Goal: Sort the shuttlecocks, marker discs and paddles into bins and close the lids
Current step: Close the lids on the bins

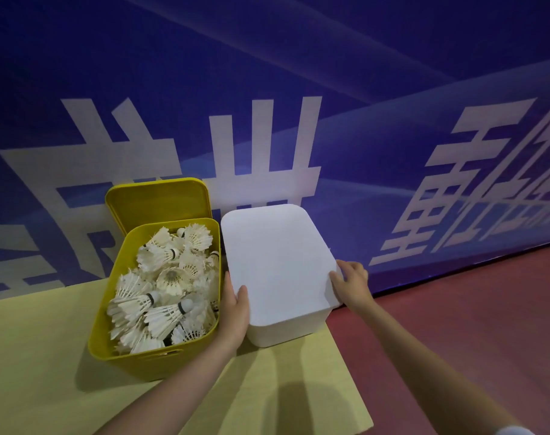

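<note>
**Inspector:** Report the bins as I see them from my station.

**Operator:** I note two bins side by side on a pale yellow table. The yellow bin stands open and is heaped with white shuttlecocks. Its yellow lid stands upright behind it, leaning on the blue banner wall. The white bin sits just right of the yellow one, with the white lid lying on top of it.

**Inspector:** And the hands relative to that lid?

**Operator:** The left hand sits in the gap between the two bins, against the lid's left edge near its front corner, thumb laid on the lid's top. Its fingers go down the side out of my sight, so I read it as gripping the lid edge. The right hand is at the lid's right edge, fingers curled over the rim and holding it.

**Inspector:** Contents of the white bin?

**Operator:** Hidden under the lid; I cannot tell. Red floor lies to the right of the table.
</note>
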`<state>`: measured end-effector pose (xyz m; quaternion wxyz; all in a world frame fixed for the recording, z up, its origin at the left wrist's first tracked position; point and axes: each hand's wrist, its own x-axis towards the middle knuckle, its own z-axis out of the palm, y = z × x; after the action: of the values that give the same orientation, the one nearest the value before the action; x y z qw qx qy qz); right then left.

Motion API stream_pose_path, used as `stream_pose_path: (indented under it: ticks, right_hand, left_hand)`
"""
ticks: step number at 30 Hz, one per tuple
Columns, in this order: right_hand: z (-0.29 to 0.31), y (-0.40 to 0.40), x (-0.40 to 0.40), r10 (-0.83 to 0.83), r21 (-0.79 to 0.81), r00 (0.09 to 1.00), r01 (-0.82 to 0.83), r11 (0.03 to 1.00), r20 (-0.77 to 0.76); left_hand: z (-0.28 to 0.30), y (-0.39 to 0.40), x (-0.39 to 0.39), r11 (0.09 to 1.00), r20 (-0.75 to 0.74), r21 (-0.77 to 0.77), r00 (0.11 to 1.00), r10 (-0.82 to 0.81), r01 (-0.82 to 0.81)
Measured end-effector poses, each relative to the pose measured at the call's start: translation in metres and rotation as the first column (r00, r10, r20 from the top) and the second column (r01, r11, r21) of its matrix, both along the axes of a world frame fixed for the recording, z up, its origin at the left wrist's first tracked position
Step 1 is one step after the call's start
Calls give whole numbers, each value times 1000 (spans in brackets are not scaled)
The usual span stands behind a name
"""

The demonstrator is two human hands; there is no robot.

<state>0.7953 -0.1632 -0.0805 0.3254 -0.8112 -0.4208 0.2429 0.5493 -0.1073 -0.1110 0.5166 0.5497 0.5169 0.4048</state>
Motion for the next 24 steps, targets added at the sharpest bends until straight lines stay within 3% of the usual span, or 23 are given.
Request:
stream_pose_path:
  ticks: [3, 9, 16, 19, 24]
  right_hand:
    - [-15, 2, -2, 12, 83, 995, -4, 997, -95]
    - [-21, 11, -1, 25, 186, 999, -20, 982, -23]
    - [-24, 17, 5, 110, 77, 986, -120, 990, 125]
    - [-13, 34, 11, 203, 5, 960, -208, 978, 191]
    - [1, 94, 16, 293, -63, 902, -289, 955, 318]
  left_hand:
    - [-13, 4, 6, 999, -52, -1, 998, 40, -40]
    - [-17, 21, 12, 999, -178, 48, 984, 25, -16]
    - [11, 36, 16, 999, -284, 43, 959, 2, 11]
    - [27, 82, 29, 997, -477, 55, 879, -13, 45]
    - [33, 136, 49, 990, -772, 61, 635, -36, 130]
